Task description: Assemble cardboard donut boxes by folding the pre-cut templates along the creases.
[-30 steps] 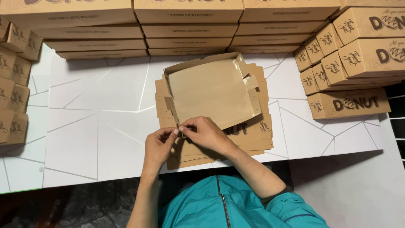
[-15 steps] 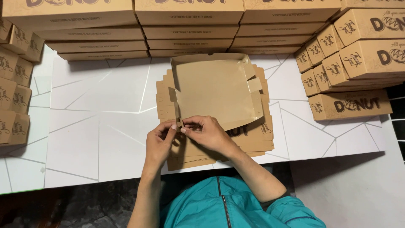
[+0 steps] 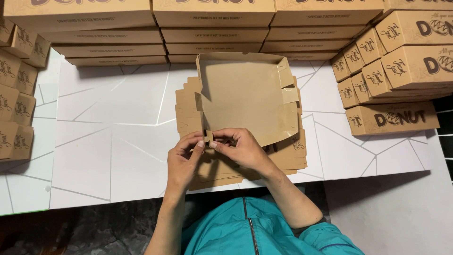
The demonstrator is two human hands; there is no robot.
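Note:
A brown cardboard box blank (image 3: 245,99) is half folded, its walls partly raised, and it rests on a stack of flat blanks (image 3: 288,156) near the table's front edge. My left hand (image 3: 184,158) and my right hand (image 3: 240,148) meet at the blank's near left corner. The fingertips of both pinch a small corner tab (image 3: 207,137) there. My forearms come up from below, over a teal jacket.
Stacks of finished brown boxes line the back (image 3: 212,28), the left edge (image 3: 16,94) and the right side (image 3: 401,71) of the white table (image 3: 108,137), which bears thin grey lines. A dark floor shows below the table's front edge.
The blank's far walls stand higher and it has shifted slightly away from me. Both hands stay at the near left corner, fingers still on the tab.

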